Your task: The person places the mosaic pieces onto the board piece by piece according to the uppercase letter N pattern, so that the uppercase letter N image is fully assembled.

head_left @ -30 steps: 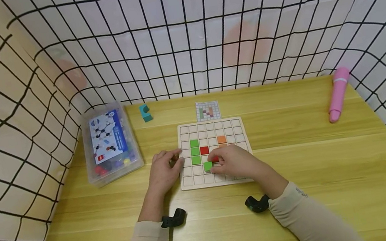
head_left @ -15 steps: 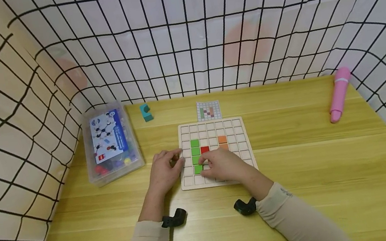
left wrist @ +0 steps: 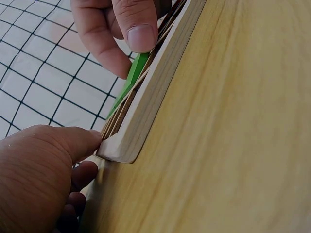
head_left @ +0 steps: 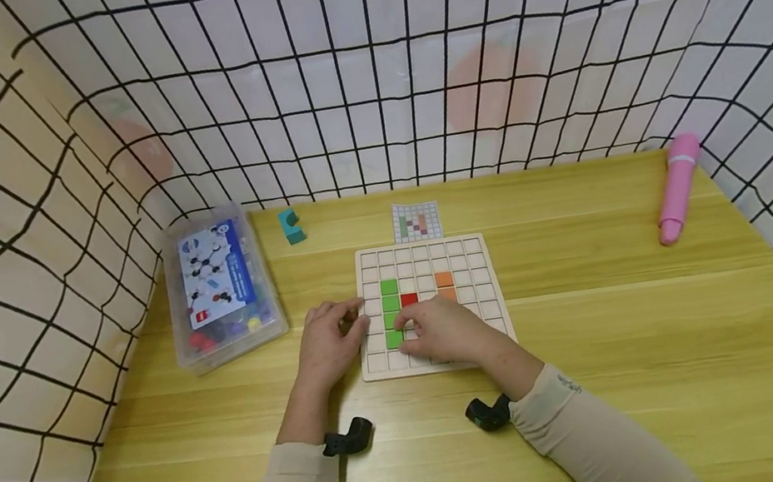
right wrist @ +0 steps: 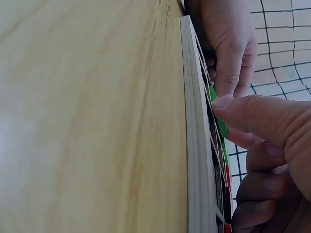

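A wooden grid board [head_left: 379,364] lies on the table with a column of green square tiles [head_left: 390,303] and a red tile [head_left: 408,300] beside it. To the right are orange tiles [head_left: 443,279]. My right hand [head_left: 444,329] pinches the lowest green tile [head_left: 394,339] between thumb and index finger, at the bottom of that column. In the left wrist view this green tile [left wrist: 132,85] sits tilted against the board's grid. My left hand [head_left: 327,345] touches the board's left edge with thumb and index fingertips. The right hand hides some squares.
A small printed pattern card [head_left: 416,222] lies just behind the board. At left stands a clear plastic box [head_left: 219,284] with coloured pieces inside. A teal notched block [head_left: 291,227] and a pink pen-like object [head_left: 679,189] lie farther off. Black netting [head_left: 364,101] surrounds the table.
My right hand has carried the green tile leftward to the foot of the green column, and has barely moved in the last half second. The left hand stays at the board's edge.
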{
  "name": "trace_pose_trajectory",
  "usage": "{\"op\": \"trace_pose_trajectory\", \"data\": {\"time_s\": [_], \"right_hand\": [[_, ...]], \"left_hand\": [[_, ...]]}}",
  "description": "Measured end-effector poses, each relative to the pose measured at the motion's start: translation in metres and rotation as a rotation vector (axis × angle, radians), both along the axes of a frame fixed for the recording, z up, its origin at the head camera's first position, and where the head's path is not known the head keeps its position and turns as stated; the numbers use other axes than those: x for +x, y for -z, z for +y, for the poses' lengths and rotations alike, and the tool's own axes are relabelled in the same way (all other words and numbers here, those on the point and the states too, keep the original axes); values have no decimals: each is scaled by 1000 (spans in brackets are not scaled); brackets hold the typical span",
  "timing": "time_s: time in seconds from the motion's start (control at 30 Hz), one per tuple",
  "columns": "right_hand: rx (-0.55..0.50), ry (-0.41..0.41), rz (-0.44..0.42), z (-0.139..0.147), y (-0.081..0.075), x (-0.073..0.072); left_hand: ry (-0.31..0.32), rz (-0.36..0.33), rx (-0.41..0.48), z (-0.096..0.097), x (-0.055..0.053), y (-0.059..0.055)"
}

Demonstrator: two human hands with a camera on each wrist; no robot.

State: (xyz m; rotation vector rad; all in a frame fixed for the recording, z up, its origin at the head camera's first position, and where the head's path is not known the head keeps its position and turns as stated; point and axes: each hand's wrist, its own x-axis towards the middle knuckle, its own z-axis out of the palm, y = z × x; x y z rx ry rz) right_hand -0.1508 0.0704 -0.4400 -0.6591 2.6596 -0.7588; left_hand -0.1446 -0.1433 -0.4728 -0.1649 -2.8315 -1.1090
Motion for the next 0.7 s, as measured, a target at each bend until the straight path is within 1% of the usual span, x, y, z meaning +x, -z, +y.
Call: {"op": "trace_pose_trajectory", "data": {"time_s": [0.2,0.37,0.53,0.7], "right_hand": [[-5,6,-21,1,-2,0],[-1,26,-36,10,-9,4],[-7,64,-28,31,-18,6],[-24,108,-9,59,-21,5]], "left_hand": [[-3,-4,5,0,0,0],[-8,-9,5,1,0,1],[-9,-12,0,2,0,2],[-3,-11,-5,0,0,3]]}}
